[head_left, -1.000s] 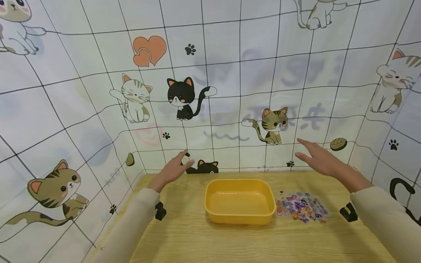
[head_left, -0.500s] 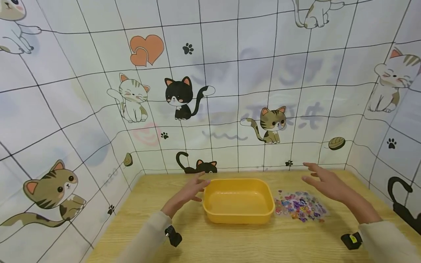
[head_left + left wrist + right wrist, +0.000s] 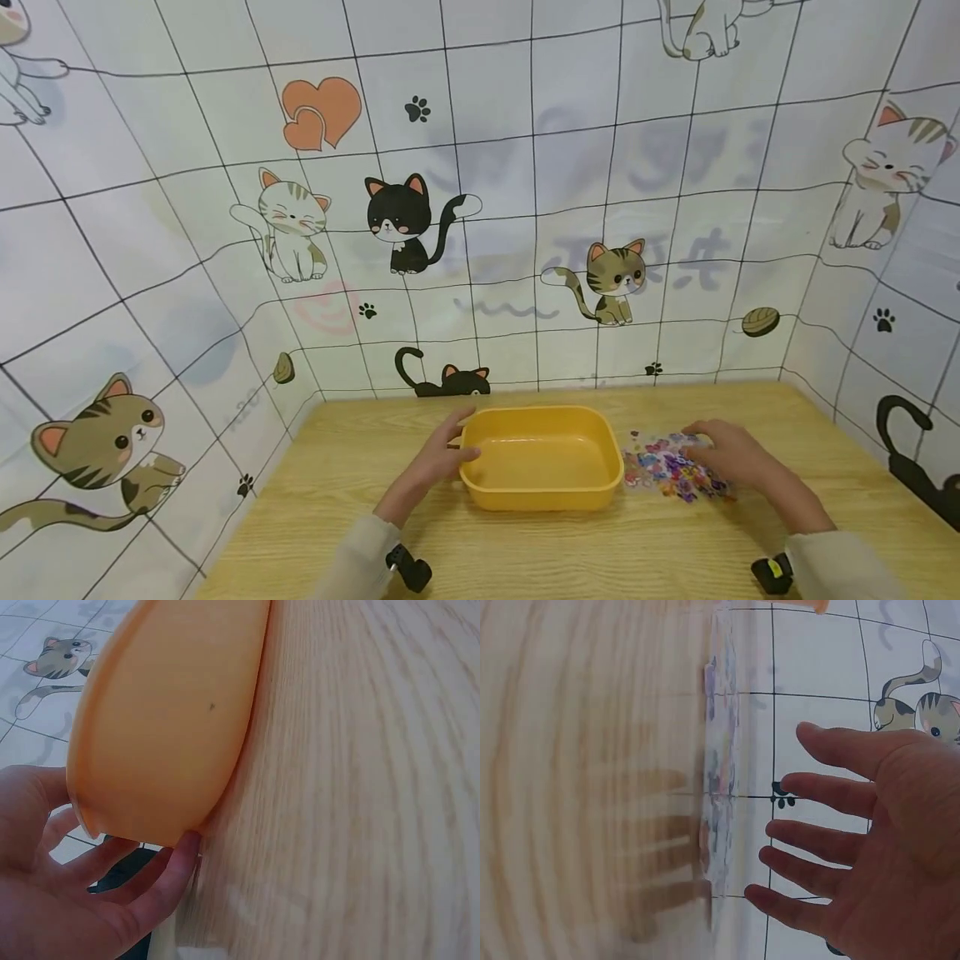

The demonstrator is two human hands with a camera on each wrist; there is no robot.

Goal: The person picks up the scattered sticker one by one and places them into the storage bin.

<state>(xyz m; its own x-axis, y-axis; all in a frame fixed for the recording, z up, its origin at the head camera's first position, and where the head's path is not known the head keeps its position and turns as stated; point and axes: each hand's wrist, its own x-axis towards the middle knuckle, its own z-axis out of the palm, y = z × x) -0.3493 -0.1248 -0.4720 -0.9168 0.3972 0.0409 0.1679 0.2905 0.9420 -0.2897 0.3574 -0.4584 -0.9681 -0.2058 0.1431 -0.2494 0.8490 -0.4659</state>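
Note:
A yellow plastic basin (image 3: 542, 500) sits on the table, its inside bare. My left hand (image 3: 437, 457) is at its left end, thumb over the rim and fingers against the outer wall. The left wrist view has the basin (image 3: 165, 727) as an orange wall, with fingers (image 3: 178, 870) curled against its end and the thumb tip hidden behind the rim. Right of the basin lies a flat pile of small, shiny multicoloured pieces (image 3: 671, 468). My right hand (image 3: 738, 454) hovers over the pile's right side, fingers spread and relaxed, holding nothing in the right wrist view.
The light wood-grain table (image 3: 525, 550) ends at a back wall (image 3: 510, 350) covered in white sheeting with cat drawings. Similar sheeting rises at both sides. A small black device (image 3: 408, 568) is on the left wrist and another black device (image 3: 772, 573) on the right.
Both hands have come down from in front of the wall. The left has moved right and taken hold of the basin's end; the right has lowered over the pile. The basin stays put.

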